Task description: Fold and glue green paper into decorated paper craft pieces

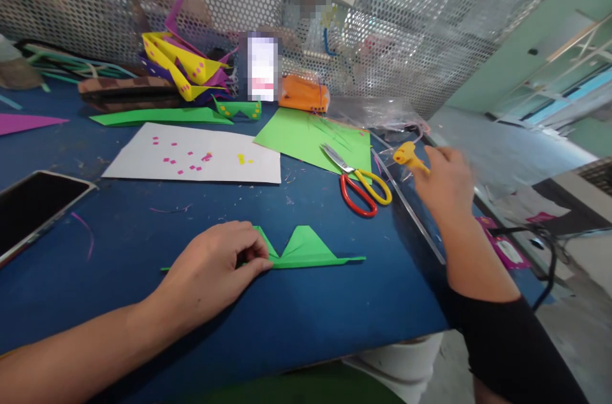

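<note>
My left hand (217, 270) pinches a folded green paper piece (306, 248) on the blue table, thumb and fingertips pressed on its middle. The paper has two raised peaks and thin strips at its ends; its left part is hidden behind the hand. At the right edge of the table my right hand (447, 184), a little blurred, is closed about the end of a yellow tool that looks like a glue gun (406, 154). Scissors (356, 181) with one red and one yellow handle lie between the hands, partly on a light green sheet (296, 136).
A white sheet (129, 165) carries small pink and yellow bits. Behind are green paper glasses (239, 109), yellow and purple paper shapes (191, 69), an orange pack (303, 95) and a mesh screen (229, 2). A phone (41, 209) lies left; a clear stick (415, 216) lies right.
</note>
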### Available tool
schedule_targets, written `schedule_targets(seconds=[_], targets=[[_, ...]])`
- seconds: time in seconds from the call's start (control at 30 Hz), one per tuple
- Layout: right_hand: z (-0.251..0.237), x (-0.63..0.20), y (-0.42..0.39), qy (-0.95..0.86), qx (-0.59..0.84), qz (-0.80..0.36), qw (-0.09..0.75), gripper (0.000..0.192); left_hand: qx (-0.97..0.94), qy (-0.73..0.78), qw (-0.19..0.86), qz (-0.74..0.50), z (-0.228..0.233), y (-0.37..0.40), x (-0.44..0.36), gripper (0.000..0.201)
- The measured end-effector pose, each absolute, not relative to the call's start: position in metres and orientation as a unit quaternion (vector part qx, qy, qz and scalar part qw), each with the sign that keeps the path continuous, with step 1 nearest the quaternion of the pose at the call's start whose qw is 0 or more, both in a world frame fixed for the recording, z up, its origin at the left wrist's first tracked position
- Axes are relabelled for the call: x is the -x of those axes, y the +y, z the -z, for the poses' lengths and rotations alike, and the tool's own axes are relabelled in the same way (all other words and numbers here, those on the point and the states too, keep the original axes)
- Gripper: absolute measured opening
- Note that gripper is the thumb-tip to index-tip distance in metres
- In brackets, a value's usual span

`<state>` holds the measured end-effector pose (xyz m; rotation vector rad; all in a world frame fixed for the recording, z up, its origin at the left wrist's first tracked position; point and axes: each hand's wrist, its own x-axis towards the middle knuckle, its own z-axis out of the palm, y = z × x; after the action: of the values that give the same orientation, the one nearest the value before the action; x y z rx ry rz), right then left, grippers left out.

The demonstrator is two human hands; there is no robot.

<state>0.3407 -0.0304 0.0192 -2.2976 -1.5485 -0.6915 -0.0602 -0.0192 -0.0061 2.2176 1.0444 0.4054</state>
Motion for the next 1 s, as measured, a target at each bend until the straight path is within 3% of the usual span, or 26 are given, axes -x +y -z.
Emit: schedule_targets(seconds=[0.1,0.17,0.23,0.37,1.0], targets=[[-0.024,-0.287,-0.051,-0.614,0.714,0.189,0.278,0.023,-0.839,0.406,0.327,-0.153,0.004,-0.02,0.059,0.015],[-0.022,-0.242,-0.069,-0.697,0.63,0.047,0.34,0.01,-0.838,0.407,0.329,-0.154,0.003,-0.021,0.059,0.014],[-0.016,-0.203,-0.086,-0.74,0.584,-0.086,0.323,0.006,-0.838,0.406,0.327,-0.158,0.002,-0.021,0.058,0.014],[-0.002,-0.168,-0.101,-0.755,0.564,-0.175,0.284,0.007,-0.84,0.401,0.326,-0.167,0.002,-0.023,0.058,0.013],[-0.002,-0.16,-0.087,-0.747,0.569,-0.243,0.242,0.016,-0.841,0.391,0.329,-0.174,0.002,-0.025,0.058,0.017]])
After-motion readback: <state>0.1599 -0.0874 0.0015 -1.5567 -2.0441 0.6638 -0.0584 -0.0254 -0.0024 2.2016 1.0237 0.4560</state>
